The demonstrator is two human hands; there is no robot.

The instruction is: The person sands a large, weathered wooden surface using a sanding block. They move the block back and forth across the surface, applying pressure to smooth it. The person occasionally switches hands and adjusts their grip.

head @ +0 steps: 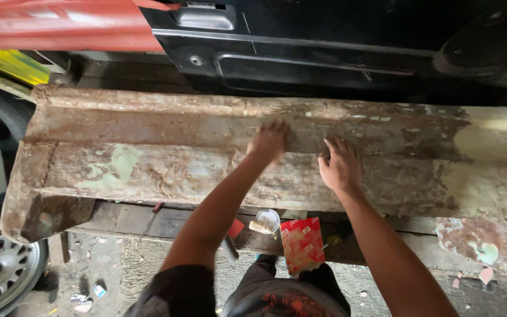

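Left hand (269, 141), blurred, its grip seemingly curled together on the surface of the rusted metal panel (165, 170); whether it pinches anything cannot be told. Right hand (340, 167) rests fingers spread, grip apart, pressing flat on the same panel just beside the left. The panel lies lengthwise across a plank desk (130, 220), in front of a black car door (324, 53). Judged step: rubbing or scraping rust and old paint mid-panel; the next stroke calls for steady bracing. Below, a small cup (268, 221) and a red packet (302, 243) sit on the desk edge.
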